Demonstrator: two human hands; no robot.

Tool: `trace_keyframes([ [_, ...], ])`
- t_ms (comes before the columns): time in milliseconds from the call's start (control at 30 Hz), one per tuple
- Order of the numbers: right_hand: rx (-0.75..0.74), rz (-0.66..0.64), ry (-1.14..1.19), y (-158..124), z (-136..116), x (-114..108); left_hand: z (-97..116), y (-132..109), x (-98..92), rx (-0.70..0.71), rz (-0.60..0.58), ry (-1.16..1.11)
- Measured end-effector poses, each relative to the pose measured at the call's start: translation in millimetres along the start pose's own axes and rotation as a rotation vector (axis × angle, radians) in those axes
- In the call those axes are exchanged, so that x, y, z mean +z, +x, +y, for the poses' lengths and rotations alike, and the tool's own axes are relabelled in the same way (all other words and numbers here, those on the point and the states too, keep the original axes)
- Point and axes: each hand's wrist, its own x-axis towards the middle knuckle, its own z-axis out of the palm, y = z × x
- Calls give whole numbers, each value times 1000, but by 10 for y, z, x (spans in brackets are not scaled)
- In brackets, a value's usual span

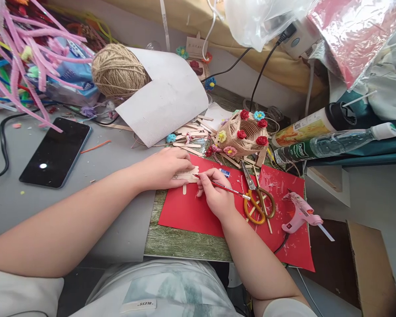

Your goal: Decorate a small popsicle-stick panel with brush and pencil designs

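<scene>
My left hand (166, 169) grips a small panel of pale craft sticks (190, 177) laid side by side, thumb on the near edge and fingers over the far one. One stick juts out toward me below the panel. In my right hand (219, 198) is a red pencil (230, 189), its tip touching or very close to the panel's right end. Both hands are over a red sheet of card (181, 215). Just right of the right hand lie scissors (258, 198) with orange-brown handles, partly spread, on top of loose sticks.
A twine-wrapped basket with flowers (244, 136) stands behind, near scattered craft sticks (189, 132). A pink glue gun (300, 213) lies at right, below a water bottle (333, 143). Left are a phone (56, 152), twine ball (119, 70) and pipe cleaners (39, 61).
</scene>
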Motion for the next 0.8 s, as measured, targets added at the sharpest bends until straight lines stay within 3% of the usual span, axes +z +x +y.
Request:
trace_keyframes([
  [267, -30, -7, 74, -12, 20, 4, 24, 6, 9, 10, -14, 32],
  [467, -277, 271, 53, -72, -20, -21, 91, -36, -164, 17, -24, 74],
  [633, -214, 301, 96, 10, -27, -33, 40, -80, -319, -23, -89, 113],
  [800, -180, 279, 103, 17, -4, -75, 81, -12, -199, -51, -93, 15],
])
